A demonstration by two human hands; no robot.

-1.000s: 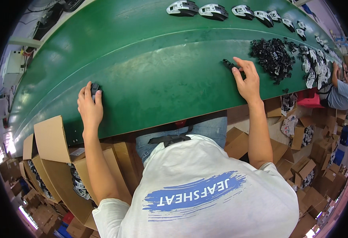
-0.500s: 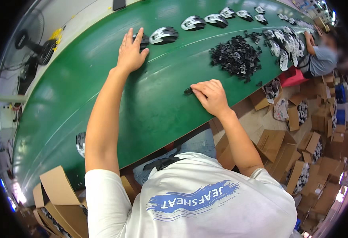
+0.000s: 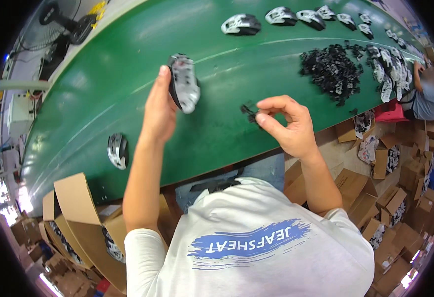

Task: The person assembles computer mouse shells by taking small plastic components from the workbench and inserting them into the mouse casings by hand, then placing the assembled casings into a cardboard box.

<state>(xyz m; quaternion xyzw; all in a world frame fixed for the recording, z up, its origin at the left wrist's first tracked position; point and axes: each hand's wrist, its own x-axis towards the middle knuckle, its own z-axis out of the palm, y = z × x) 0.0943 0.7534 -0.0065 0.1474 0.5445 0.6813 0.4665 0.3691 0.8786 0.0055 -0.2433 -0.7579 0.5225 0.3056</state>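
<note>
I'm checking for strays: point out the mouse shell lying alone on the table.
The gray-and-black one, left of the left hand; the others on the table lie rowed or heaped.

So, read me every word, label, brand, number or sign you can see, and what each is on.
White shirt: white capitals on a blue band, upside down; I won't copy them.
Cardboard box at right: faint print, too small to read.
Mouse-shaped shell in left hand, black part in right hand: nothing readable.
</note>
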